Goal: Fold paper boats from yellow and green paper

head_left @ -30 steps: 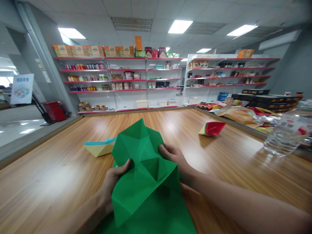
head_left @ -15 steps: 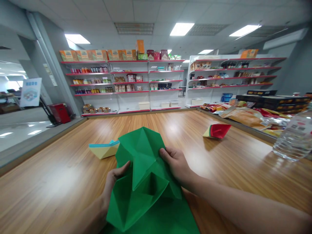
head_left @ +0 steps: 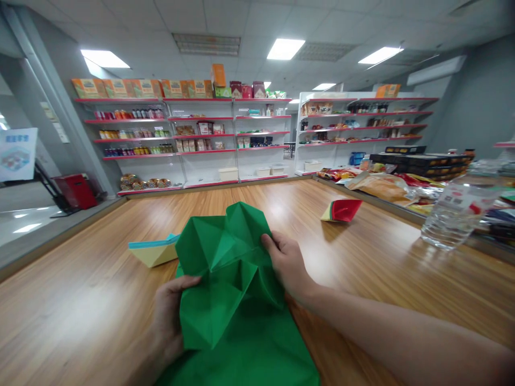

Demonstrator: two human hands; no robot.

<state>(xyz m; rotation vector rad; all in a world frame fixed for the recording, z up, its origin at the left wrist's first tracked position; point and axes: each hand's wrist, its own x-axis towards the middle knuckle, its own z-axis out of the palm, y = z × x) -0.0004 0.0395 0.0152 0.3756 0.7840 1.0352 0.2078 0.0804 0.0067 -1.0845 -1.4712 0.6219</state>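
A creased, partly folded sheet of green paper (head_left: 229,268) is held up between my hands, its folds puffed out into several peaks and hollows. My left hand (head_left: 171,303) grips its left edge, thumb on the face towards me and the other fingers behind. On the right side, my right hand (head_left: 285,260) pinches the edge with the thumb in front; its remaining fingers are mostly hidden. Beneath lies another flat green sheet (head_left: 261,348), and whether it joins the folded one I cannot tell.
A yellow and blue paper boat (head_left: 153,253) sits to the left on the wooden table (head_left: 382,268). A red and yellow folded paper piece (head_left: 343,210) lies farther right. Beyond it stand a clear plastic bottle (head_left: 450,214) and snack packets (head_left: 380,186). Stocked shelves (head_left: 205,134) line the back.
The green paper has spread wider and its upper folds have opened out. My left hand has moved left along with its edge. The whole view has turned slightly to the right.
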